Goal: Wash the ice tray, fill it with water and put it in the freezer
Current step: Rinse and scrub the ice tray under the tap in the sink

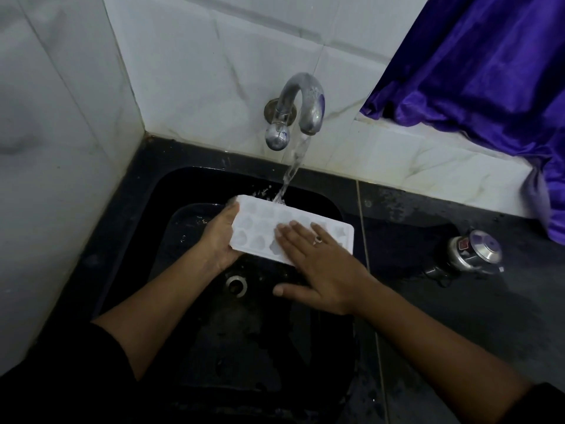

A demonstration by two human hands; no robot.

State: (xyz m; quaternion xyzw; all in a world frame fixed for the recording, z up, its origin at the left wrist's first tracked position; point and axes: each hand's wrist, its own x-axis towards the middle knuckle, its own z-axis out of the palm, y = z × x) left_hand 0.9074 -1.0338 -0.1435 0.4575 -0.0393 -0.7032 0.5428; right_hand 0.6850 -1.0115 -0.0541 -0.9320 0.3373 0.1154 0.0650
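Note:
A white ice tray (263, 223) with heart-shaped cells is held over the black sink (159, 191). My left hand (218, 237) grips its left end, fingers curled underneath. Flat on the tray's top lies my right hand (318, 261), fingers straight across the cells, with a ring on one finger. Water runs from the metal tap (301, 102) and strikes the tray's far edge, splashing there.
A drain (236, 284) sits in the wet sink bottom below the tray. On the dark counter to the right lies a small metal container (472, 252). A purple curtain (477, 65) hangs at the upper right. White tiled walls close off the back and left.

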